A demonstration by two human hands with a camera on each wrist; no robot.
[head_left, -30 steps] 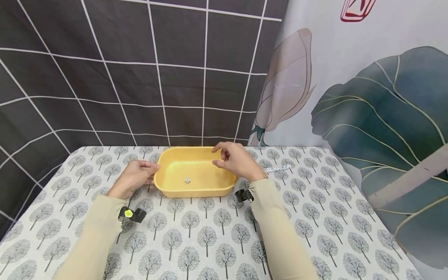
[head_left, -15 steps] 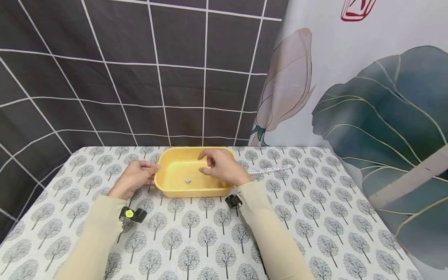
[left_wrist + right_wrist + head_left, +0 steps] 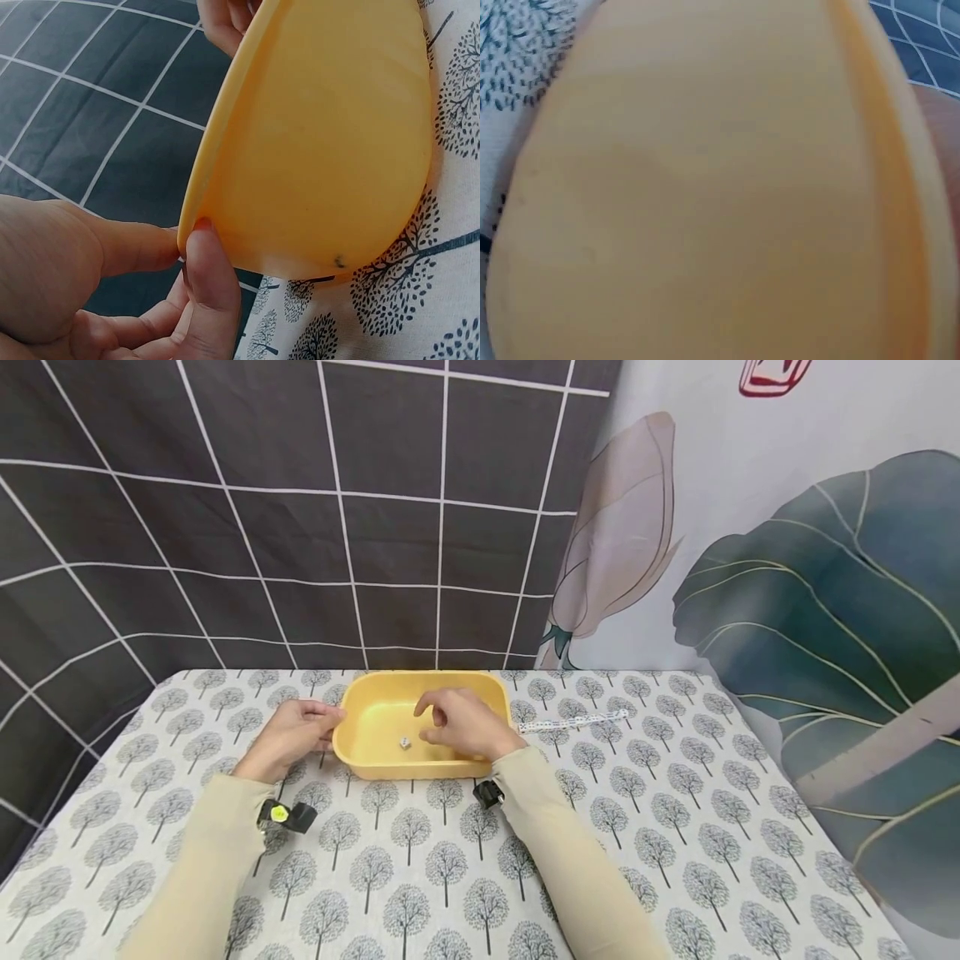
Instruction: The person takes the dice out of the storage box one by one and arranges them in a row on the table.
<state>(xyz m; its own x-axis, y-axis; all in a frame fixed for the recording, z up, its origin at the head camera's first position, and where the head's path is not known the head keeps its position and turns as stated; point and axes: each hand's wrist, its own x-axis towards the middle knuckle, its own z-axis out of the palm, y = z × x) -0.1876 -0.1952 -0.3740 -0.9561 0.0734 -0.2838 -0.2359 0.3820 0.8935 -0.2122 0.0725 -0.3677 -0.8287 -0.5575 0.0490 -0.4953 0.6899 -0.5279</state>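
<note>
A yellow oblong plastic basin [image 3: 420,771] stands near the back of the table. My left hand [image 3: 288,739] pinches its left rim between thumb and fingers, the thumb lying on the outer wall in the left wrist view. On the basin floor lies a small white die [image 3: 406,743] with dark specks. Just right of the die, my right hand [image 3: 467,724] reaches in over the basin, thumb and index finger apart, nothing visible between them. The basin's outer wall [image 3: 705,187] fills most of the right wrist view, hiding the right fingers there.
Right of the basin, a narrow white strip [image 3: 573,721] with blue and dark specks lies on the tree-print tablecloth [image 3: 645,877]. A dark checked curtain [image 3: 390,552] hangs behind the table, and a flower-print curtain [image 3: 810,602] on the right.
My right hand has moved left and lower into the basin, toward the die. More of the speckled strip now shows. My left hand keeps its hold on the rim.
</note>
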